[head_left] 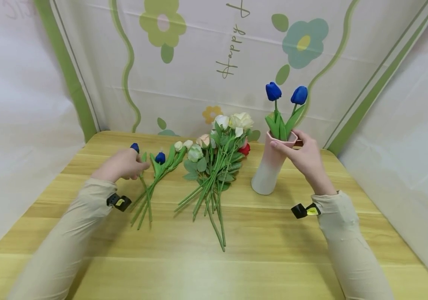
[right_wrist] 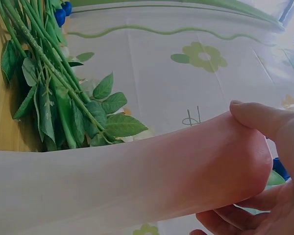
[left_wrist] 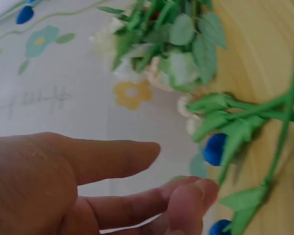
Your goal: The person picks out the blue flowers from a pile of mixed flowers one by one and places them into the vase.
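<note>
My right hand (head_left: 307, 158) grips the rim of a pink-and-white vase (head_left: 265, 173), thumb on the near side and fingers behind. Two blue tulips (head_left: 273, 91) with green leaves rise out of its mouth. Over the left part of the table, my left hand (head_left: 121, 163) reaches down at a loose blue tulip (head_left: 134, 147). The left wrist view shows the thumb and fingers (left_wrist: 112, 159) apart with nothing between them; the tulip stems (left_wrist: 284, 142) lie beyond the fingertips. Another blue tulip (head_left: 160, 158) lies beside it, along with white tulips (head_left: 178, 146), their stems crossing.
Between the hands lies a bunch of roses (head_left: 241, 120) in white, cream, peach and red, stems pointing toward me. A printed curtain (head_left: 198, 83) hangs behind the wooden table (head_left: 183, 266), and pale cloth walls flank both sides.
</note>
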{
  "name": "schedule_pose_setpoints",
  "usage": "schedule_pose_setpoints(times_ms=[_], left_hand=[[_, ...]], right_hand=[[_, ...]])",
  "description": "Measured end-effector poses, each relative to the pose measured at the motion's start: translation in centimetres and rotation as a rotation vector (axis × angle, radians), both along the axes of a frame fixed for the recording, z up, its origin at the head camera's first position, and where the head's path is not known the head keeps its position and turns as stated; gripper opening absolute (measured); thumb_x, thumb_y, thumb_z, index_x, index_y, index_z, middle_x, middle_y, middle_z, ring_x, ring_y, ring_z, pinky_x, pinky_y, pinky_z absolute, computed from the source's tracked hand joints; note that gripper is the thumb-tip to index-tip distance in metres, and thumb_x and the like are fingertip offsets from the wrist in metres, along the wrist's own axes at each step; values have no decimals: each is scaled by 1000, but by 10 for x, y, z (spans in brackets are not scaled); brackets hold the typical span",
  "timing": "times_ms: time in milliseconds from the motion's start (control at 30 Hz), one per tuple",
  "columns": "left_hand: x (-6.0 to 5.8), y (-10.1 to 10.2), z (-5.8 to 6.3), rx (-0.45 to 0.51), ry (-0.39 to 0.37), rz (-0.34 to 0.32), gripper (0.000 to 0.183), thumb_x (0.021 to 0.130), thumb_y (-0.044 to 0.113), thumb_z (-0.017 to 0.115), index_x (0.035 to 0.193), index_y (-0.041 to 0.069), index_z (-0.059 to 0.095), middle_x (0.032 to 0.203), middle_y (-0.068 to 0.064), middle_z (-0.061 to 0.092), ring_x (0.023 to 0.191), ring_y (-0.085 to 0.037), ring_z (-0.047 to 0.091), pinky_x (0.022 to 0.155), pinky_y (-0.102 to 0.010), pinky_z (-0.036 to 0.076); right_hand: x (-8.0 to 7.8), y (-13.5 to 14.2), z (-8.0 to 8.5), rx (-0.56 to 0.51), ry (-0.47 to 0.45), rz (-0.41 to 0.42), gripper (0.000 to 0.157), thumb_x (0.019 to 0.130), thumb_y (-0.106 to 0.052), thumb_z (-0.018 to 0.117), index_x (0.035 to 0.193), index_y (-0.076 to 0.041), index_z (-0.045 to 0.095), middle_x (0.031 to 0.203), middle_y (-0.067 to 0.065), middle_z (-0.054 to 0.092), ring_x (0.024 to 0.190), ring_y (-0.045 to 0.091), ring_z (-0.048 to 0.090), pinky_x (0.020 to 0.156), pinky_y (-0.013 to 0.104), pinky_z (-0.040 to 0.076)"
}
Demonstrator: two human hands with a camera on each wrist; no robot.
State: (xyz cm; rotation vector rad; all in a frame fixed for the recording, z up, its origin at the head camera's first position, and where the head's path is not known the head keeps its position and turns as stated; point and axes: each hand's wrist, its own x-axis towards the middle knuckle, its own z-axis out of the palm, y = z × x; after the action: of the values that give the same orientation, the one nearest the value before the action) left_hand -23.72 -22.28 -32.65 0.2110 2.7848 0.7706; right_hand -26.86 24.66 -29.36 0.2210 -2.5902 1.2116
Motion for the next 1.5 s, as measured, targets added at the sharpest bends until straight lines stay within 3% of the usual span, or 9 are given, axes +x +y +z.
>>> schedule_pose_setpoints(times_ms=[100,200,467,633,767,1067,1267,1500], left_hand=[[-5,-6,-9,-15,-97,14,47,101,27,52,57,11,54,53,0,53,44,-9,38,51,-27,38],[-8,-9,-16,-18,-147,22,44,99,25,55,58,10,56,51,1,50,42,-7,35,48,-25,34],[-15,-8,-30,-5,-204,16,38,95,25,62,61,9,62,52,1,53,42,-6,40,46,-22,35],[-17,-8,-35,13,-221,9,37,93,21,63,57,10,60,49,3,48,41,-6,37,45,-22,33],[-18,-10,-40,40,-249,36,35,91,18,65,57,11,58,49,4,47,41,-5,37,44,-20,33],[-19,-7,-40,63,-233,55,31,88,9,63,58,8,60,50,2,50,42,-7,40,45,-22,35],[-21,-14,-34,101,-148,83,30,91,10,61,62,2,66,52,-1,58,44,-8,43,47,-23,37],[-22,-19,-23,31,-44,58,38,97,23,59,65,4,70,57,0,61,52,-12,46,54,-29,39]], right_hand=[[-1,-1,0,9,0,4,82,78,-60,75,140,-11,51,120,10,56,107,27,52,78,41,45],[-3,-2,1,9,-1,7,82,78,-61,75,140,-12,51,120,9,56,106,26,51,78,41,45],[-5,-4,4,1,5,14,79,77,-61,75,136,-12,54,119,10,56,107,27,50,79,42,44],[-5,-6,3,10,8,16,77,78,-60,75,136,-13,54,117,10,56,108,26,51,79,42,45],[-7,-7,2,2,17,29,78,78,-59,75,137,-14,53,115,10,56,109,27,51,79,43,44],[-6,-2,-1,3,44,26,72,80,-55,76,134,-13,55,113,10,56,108,27,51,78,42,43],[-3,0,-1,1,42,29,70,80,-56,75,133,-14,55,113,9,56,108,26,51,79,43,43],[5,3,4,-39,15,7,81,81,-53,76,144,-9,48,131,11,53,112,28,52,83,39,48]])
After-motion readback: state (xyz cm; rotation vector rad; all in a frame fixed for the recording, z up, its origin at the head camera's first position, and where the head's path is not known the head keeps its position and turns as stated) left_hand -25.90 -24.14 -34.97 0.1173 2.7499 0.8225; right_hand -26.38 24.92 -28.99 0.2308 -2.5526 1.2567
